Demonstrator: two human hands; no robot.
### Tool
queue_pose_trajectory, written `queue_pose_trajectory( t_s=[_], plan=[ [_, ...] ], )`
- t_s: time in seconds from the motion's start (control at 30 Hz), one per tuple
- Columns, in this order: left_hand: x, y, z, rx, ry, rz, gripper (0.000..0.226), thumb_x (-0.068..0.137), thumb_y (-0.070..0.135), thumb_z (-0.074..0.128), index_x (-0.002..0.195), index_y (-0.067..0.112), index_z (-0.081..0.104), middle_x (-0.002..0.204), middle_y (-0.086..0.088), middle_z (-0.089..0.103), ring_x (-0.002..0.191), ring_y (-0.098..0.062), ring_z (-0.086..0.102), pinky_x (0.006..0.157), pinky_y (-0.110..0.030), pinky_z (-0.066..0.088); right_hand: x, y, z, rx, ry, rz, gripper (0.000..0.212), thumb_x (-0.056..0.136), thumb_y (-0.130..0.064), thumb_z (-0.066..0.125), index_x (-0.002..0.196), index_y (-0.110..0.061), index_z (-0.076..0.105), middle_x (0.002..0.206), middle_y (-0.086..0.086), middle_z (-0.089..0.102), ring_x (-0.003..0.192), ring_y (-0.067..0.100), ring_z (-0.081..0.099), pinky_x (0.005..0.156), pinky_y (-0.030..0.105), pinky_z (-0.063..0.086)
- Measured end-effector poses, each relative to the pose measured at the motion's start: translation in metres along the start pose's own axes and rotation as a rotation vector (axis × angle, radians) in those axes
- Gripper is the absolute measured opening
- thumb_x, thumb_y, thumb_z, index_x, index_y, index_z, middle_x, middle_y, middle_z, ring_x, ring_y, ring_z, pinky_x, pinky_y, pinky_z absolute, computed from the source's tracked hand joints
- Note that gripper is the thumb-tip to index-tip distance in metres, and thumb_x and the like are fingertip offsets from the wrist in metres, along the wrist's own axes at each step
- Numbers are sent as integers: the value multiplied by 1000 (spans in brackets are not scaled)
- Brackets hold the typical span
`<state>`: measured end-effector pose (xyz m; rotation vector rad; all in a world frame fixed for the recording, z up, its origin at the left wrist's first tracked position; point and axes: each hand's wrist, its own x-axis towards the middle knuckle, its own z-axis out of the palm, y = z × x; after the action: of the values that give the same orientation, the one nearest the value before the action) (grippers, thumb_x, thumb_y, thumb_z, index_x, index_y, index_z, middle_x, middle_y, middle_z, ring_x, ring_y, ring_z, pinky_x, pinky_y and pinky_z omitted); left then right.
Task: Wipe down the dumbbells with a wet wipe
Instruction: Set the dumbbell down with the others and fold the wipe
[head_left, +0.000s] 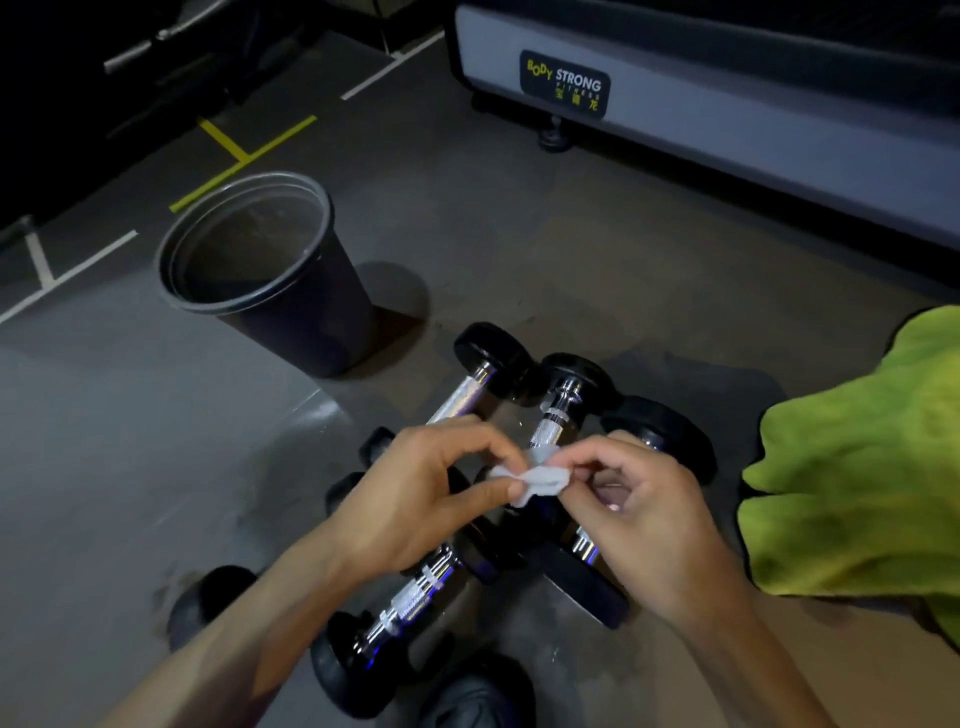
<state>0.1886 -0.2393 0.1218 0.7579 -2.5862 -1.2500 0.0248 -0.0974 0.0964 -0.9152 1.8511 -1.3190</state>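
Several black-headed dumbbells with chrome handles (553, 423) lie in a cluster on the grey floor. One more dumbbell (410, 605) lies nearer me, below my left wrist. A small crumpled white wet wipe (540, 478) is pinched between both hands just above the cluster. My left hand (415, 499) grips its left end with thumb and forefinger. My right hand (644, 514) grips its right end the same way. The hands hide the middle of the dumbbells.
A black bin (311, 312) stands open to the upper left of the dumbbells. A grey exercise machine base (727, 119) runs along the back right. A yellow-green cloth (862, 467) lies at the right. A dark shoe (478, 696) shows at the bottom edge.
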Motion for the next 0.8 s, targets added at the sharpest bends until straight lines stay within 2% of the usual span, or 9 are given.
queue_pose_trajectory(
  t_s=[0.07, 0.17, 0.27, 0.33, 0.43, 0.5, 0.63, 0.73, 0.8],
  plan=[
    [-16, 4, 1, 20, 81, 22, 11, 90, 29, 84, 100, 29, 78, 98, 13, 74, 93, -8, 72, 86, -28, 55, -8, -12, 5, 81, 39, 0, 28, 86, -1, 78, 84, -29, 79, 85, -17, 73, 78, 5, 72, 73, 16, 54],
    [-38, 10, 5, 34, 227, 63, 24, 89, 37, 83, 111, 28, 79, 101, 18, 74, 97, -4, 71, 89, -19, 52, -15, -32, 15, 300, 69, 44, 23, 89, -1, 75, 84, -23, 81, 83, -4, 80, 78, 9, 76, 77, 22, 57],
    [-51, 18, 3, 70, 464, 36, 27, 87, 45, 81, 112, 35, 79, 103, 24, 75, 95, -5, 71, 90, -36, 57, -16, -55, 30, 487, -6, 58, 19, 94, -7, 70, 91, -22, 82, 90, 5, 81, 89, 17, 76, 88, 31, 56],
    [-52, 22, -9, 77, 604, 3, 17, 89, 41, 81, 105, 37, 79, 97, 23, 77, 90, -6, 74, 86, -40, 58, -12, -71, 44, 502, -76, 24, 26, 95, -4, 64, 98, -22, 82, 98, 0, 81, 100, 12, 75, 91, 21, 53],
    [-51, 20, -37, 43, 748, -34, 7, 91, 28, 83, 95, 32, 79, 87, 23, 77, 83, 5, 72, 78, -22, 54, 2, -96, 68, 485, -222, -55, 34, 98, 1, 57, 110, -21, 79, 111, -10, 79, 112, 0, 69, 89, 6, 46],
    [-50, 12, -58, -5, 797, -78, 9, 92, 20, 82, 90, 29, 79, 82, 20, 77, 77, 6, 69, 73, -15, 51, 12, -108, 79, 497, -327, -56, 35, 101, 0, 54, 119, -20, 76, 116, -13, 77, 115, -8, 65, 87, 1, 43],
    [-34, -30, -117, -120, 970, -170, 22, 91, 12, 81, 87, 30, 68, 74, 5, 74, 66, -7, 66, 67, -24, 52, 28, -118, 89, 503, -373, -62, 35, 97, -27, 57, 129, -31, 70, 120, -18, 75, 114, -13, 63, 88, 1, 44],
    [-4, -68, -165, -40, 1085, -311, 21, 88, 21, 79, 81, 30, 61, 65, 9, 63, 58, -8, 54, 63, -30, 46, 35, -110, 87, 472, -349, -78, 37, 89, -42, 61, 122, -32, 74, 115, -17, 76, 114, -8, 65, 88, 5, 47],
    [16, -85, -189, 12, 1126, -406, 15, 88, 28, 76, 81, 29, 63, 70, 11, 68, 65, -9, 61, 70, -33, 53, 39, -103, 84, 428, -353, -89, 28, 93, -44, 67, 117, -33, 76, 115, -16, 77, 114, -6, 65, 89, 13, 48]
  ],
)
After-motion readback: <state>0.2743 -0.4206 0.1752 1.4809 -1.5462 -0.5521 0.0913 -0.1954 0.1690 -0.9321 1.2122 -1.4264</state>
